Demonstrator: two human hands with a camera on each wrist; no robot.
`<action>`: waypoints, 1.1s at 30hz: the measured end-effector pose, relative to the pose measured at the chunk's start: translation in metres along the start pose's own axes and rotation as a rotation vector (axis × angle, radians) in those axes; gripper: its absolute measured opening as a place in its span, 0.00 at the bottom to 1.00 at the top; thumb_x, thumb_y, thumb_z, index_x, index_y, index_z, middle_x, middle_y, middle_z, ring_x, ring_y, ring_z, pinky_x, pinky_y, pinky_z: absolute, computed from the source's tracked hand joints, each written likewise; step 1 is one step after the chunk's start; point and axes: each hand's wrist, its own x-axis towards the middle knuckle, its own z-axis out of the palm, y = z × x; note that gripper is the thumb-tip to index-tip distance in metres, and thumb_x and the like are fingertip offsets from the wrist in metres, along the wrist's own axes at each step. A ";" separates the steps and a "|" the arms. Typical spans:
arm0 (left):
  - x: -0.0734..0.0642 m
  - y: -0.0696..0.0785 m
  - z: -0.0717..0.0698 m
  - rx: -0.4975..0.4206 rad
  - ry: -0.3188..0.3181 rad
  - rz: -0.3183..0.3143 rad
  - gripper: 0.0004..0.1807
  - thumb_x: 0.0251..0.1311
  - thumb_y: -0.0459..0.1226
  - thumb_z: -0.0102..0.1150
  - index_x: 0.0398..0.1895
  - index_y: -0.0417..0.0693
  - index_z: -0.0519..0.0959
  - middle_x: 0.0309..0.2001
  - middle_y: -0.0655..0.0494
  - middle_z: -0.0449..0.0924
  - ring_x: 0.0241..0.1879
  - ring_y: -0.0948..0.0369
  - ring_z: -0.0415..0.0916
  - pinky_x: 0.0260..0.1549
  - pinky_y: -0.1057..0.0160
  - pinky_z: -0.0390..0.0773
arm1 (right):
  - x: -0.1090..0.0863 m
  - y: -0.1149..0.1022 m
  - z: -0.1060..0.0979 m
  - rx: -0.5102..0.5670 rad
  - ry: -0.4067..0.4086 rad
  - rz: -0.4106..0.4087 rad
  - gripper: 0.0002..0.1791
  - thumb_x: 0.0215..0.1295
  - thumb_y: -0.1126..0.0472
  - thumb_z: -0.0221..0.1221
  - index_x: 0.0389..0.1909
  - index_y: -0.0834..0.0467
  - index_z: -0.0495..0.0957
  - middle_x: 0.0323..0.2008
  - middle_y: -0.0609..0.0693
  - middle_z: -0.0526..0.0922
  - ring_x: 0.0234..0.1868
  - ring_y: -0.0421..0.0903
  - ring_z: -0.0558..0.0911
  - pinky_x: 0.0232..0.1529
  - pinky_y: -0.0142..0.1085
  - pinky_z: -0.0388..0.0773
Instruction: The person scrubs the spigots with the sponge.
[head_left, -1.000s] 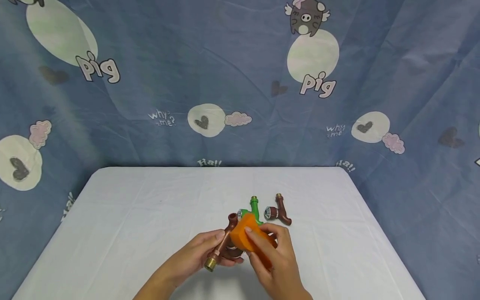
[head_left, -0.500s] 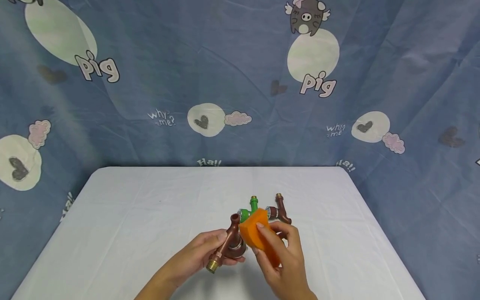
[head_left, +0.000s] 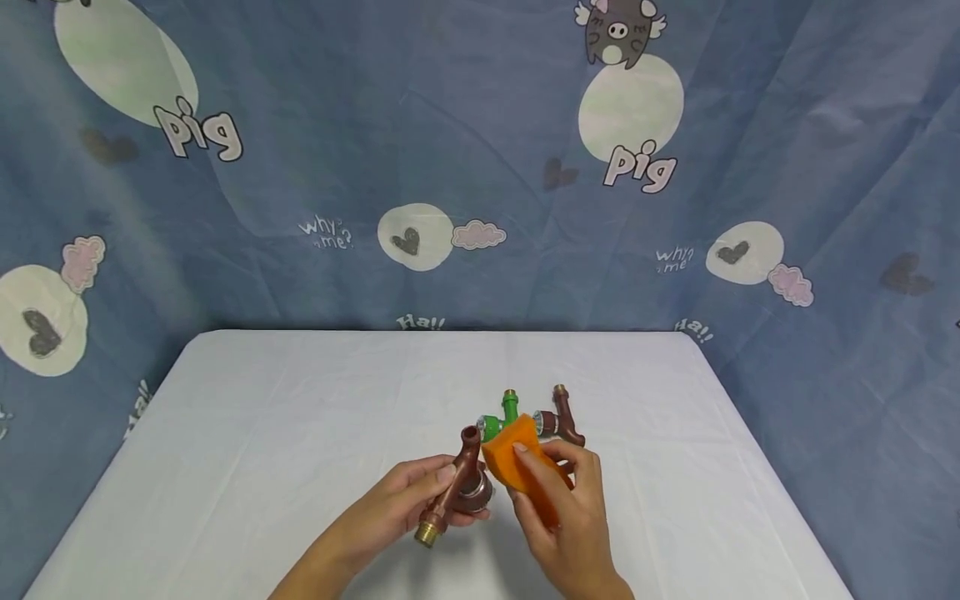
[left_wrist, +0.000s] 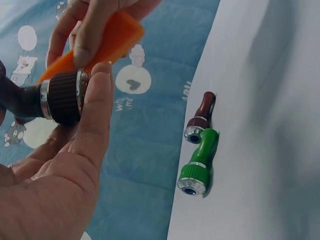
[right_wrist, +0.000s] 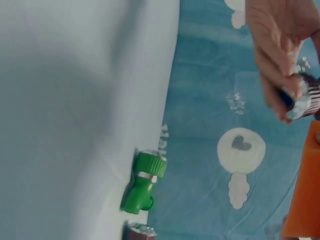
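My left hand (head_left: 397,504) grips a brown tap (head_left: 452,492) above the table, its brass threaded end pointing down towards me. The tap's ribbed knob (left_wrist: 65,97) lies by the fingers in the left wrist view. An orange sponge (head_left: 512,454) is pinched between the thumb and fingers of my right hand (head_left: 573,525), just right of the tap. Whether sponge and tap touch, I cannot tell. Beyond the sponge a green tap (head_left: 510,407) lies on the table, partly covered by it in the head view. A second brown tap (head_left: 566,421) lies to its right.
A white cloth covers the table (head_left: 300,417). Behind it hangs a blue curtain (head_left: 480,150) printed with pigs, hearts and clouds. The two lying taps are close together, just past my right hand.
My right hand has drawn the sponge a little to the right, off the held tap, uncovering more of its body and knob. The left hand has barely moved.
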 end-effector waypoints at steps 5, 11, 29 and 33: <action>0.002 0.000 0.000 -0.011 0.042 -0.014 0.30 0.85 0.45 0.42 0.75 0.29 0.64 0.63 0.38 0.80 0.58 0.47 0.83 0.58 0.52 0.81 | -0.001 -0.006 -0.001 0.059 -0.007 0.009 0.21 0.79 0.47 0.59 0.61 0.58 0.83 0.56 0.63 0.75 0.53 0.53 0.73 0.46 0.28 0.75; 0.000 0.000 0.000 -0.021 0.040 -0.014 0.30 0.85 0.44 0.42 0.76 0.28 0.63 0.64 0.36 0.79 0.58 0.47 0.83 0.57 0.54 0.82 | -0.002 -0.008 -0.002 -0.006 -0.086 0.042 0.20 0.80 0.47 0.55 0.62 0.52 0.83 0.57 0.59 0.75 0.55 0.53 0.72 0.56 0.22 0.74; -0.002 0.003 -0.001 0.047 0.142 -0.014 0.31 0.84 0.47 0.44 0.74 0.29 0.65 0.60 0.38 0.82 0.56 0.47 0.84 0.52 0.57 0.85 | -0.007 -0.011 -0.003 -0.039 -0.123 0.080 0.22 0.67 0.57 0.66 0.63 0.50 0.83 0.57 0.57 0.75 0.55 0.52 0.71 0.56 0.22 0.73; -0.001 0.005 -0.002 0.048 0.152 0.017 0.30 0.84 0.46 0.44 0.73 0.28 0.65 0.61 0.38 0.81 0.57 0.46 0.84 0.56 0.54 0.83 | -0.007 -0.008 -0.004 -0.036 -0.110 0.082 0.23 0.65 0.59 0.67 0.62 0.51 0.83 0.57 0.57 0.76 0.55 0.53 0.71 0.55 0.23 0.73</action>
